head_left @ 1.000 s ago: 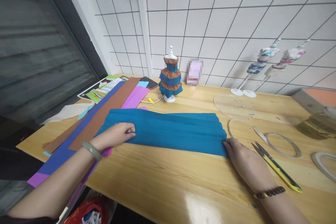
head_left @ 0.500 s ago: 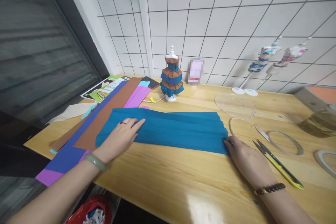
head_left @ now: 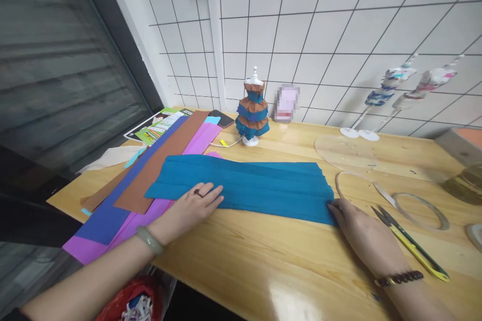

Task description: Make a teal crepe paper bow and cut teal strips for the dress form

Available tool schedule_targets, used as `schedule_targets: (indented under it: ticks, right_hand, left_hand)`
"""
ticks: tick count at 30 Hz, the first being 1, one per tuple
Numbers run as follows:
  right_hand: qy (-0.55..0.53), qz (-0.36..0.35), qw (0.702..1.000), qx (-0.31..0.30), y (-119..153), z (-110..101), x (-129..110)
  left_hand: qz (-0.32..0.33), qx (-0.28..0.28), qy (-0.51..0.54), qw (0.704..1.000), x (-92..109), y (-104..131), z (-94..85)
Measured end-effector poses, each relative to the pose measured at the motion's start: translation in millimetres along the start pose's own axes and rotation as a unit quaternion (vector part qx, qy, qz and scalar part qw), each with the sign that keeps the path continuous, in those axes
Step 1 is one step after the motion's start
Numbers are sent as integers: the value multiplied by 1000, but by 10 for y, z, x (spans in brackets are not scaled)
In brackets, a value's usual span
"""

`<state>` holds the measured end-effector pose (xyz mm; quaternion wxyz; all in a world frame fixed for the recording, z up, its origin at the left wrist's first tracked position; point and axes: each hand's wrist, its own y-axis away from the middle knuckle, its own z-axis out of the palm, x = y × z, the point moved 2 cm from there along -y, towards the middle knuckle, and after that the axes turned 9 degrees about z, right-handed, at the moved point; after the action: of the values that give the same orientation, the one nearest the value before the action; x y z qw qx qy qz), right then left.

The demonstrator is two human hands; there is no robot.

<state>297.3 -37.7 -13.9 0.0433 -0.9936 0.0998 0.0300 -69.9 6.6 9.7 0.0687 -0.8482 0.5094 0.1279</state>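
A wide strip of teal crepe paper (head_left: 259, 185) lies across the table in front of me. My left hand (head_left: 198, 208) rests flat on its lower edge, left of the middle, with the fingers stretched out. At the strip's lower right corner my right hand (head_left: 357, 228) is closed, pinching the paper between thumb and fingers. Thread snips (head_left: 412, 246) with yellow and dark green handles lie just right of that hand. Behind the strip stands a small dress form (head_left: 254, 110) wrapped in brown, teal and blue ruffles.
Brown (head_left: 161, 165), blue (head_left: 109, 220) and purple paper strips (head_left: 201, 135) overlap on the left, near printed leaflets (head_left: 158, 128). A tape roll (head_left: 422, 210), a clear disc (head_left: 342, 153) and two decorated forms (head_left: 391, 80) stand right. A red bin (head_left: 130, 306) sits below the table.
My left hand has slid right and toward me along the teal paper, to its lower edge. My right hand keeps its pinch on the corner. The whole view has shifted slightly.
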Motion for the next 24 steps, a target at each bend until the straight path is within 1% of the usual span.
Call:
schedule_targets:
  ticks: [5,9,13,17,19,21,24]
  right_hand:
    - [-17,0,1000,-10,1,-15,2]
    - [-13,-5,1000,11,-4,-12,3]
    - [-5,-3,1000,14,-13,17,23]
    - [-9,2,1000,-2,-11,16,30]
    - [-15,7,1000,-10,-9,-3,25]
    - [-20,10,1000,-13,-7,-28,15]
    - [-21,16,1000,-9,-7,-55,3]
  left_hand:
    - [-1,4,23,1000,5,12,22]
    - [4,10,40,999,18,28,34]
    - [14,34,97,995,87,55,51]
    - [22,34,154,987,184,78,100]
    - [7,36,182,983,212,90,101]
    - [-28,38,205,978,218,111,87]
    - [-72,25,216,973,223,162,78]
